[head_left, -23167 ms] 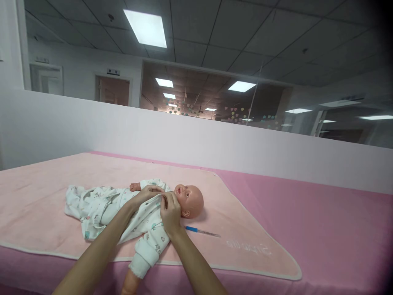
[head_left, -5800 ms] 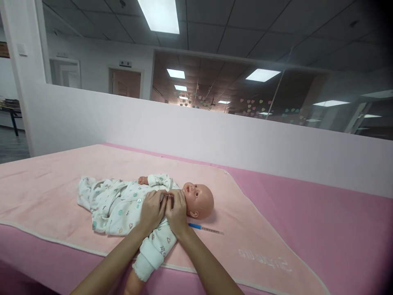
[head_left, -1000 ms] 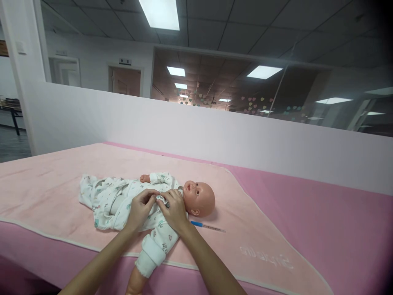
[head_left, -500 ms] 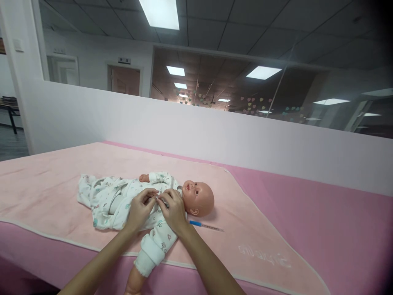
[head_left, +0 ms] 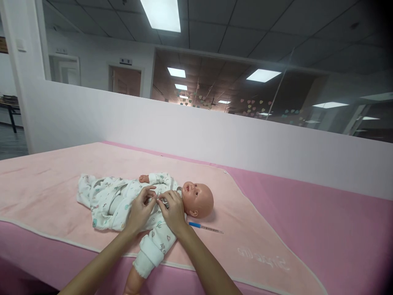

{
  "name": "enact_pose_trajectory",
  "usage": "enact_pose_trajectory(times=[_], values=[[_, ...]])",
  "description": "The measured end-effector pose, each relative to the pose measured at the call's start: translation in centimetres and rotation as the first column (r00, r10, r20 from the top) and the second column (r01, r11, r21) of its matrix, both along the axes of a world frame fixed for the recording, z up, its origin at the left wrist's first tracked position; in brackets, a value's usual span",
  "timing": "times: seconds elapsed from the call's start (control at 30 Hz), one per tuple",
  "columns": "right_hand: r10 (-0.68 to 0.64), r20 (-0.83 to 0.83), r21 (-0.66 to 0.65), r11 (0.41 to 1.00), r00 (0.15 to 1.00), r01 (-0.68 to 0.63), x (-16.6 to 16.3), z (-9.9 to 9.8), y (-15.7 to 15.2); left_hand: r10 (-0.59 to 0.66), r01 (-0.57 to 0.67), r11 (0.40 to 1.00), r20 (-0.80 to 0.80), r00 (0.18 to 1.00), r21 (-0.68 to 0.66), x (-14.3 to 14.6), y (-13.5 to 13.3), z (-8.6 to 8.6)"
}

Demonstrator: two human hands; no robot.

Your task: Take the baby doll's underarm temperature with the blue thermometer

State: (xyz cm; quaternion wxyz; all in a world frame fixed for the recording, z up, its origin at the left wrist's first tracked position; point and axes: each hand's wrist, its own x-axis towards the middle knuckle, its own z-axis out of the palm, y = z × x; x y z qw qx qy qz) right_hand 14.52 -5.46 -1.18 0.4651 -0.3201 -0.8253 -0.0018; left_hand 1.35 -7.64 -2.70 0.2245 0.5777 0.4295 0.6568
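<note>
A baby doll (head_left: pixel 199 200) lies on its back with its bald head to the right, dressed in a white printed baby garment (head_left: pixel 161 241). Over the doll's chest, my left hand (head_left: pixel 143 207) and my right hand (head_left: pixel 172 209) meet at the fingertips. Both pinch the front of the garment, where a tiny white bit shows between them; whether it is a tie or an edge I cannot tell. One doll arm (head_left: pixel 135 280) points towards me, its cuff folded back. On the far side, the other doll hand (head_left: pixel 144 178) pokes out of its sleeve.
A thin clear stick with a blue end, like a thermometer (head_left: pixel 205 228), lies below the doll's head. Beneath everything spreads a peach blanket (head_left: pixel 260 229) over a pink surface (head_left: pixel 307 205). A white half wall (head_left: pixel 215 135) with glass above borders the far side.
My fingers have shifted very slightly at the doll's chest, still pinching the garment. The view has tilted a little; the doll and the blue-ended stick stay where they were.
</note>
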Motion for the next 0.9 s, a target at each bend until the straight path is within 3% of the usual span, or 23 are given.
enact_pose_trajectory(times=[0.2, 0.37, 0.53, 0.7, 0.9], values=[[-0.018, -0.009, -0.009, 1.000, 1.000, 0.018, -0.1, -0.3, 0.1, 0.005, -0.003, 0.999, -0.065, 0.998, 0.032, 0.3, -0.7, 0.5], [-0.024, 0.003, -0.010, 1.000, 1.000, 0.024, 0.0, -0.3, 0.1, 0.136, -0.110, 0.985, -0.201, 0.970, 0.137, 0.6, -0.9, 0.2], [-0.022, -0.033, 0.011, 1.000, 0.999, 0.022, 0.0, -0.2, 0.0, 0.348, -0.263, 0.928, -0.369, 0.862, 0.263, 0.2, -0.7, 0.0], [-0.039, -0.076, 0.089, 0.995, 0.996, 0.046, -0.1, -0.2, -0.3, 0.594, -0.514, 0.804, -0.379, 0.710, 0.297, -0.9, -0.5, 0.0], [-0.047, -0.063, 0.155, 0.986, 0.997, 0.057, 0.0, -0.2, -0.4, 0.634, -0.592, 0.769, -0.404, 0.659, 0.241, -1.1, -0.6, -0.2]])
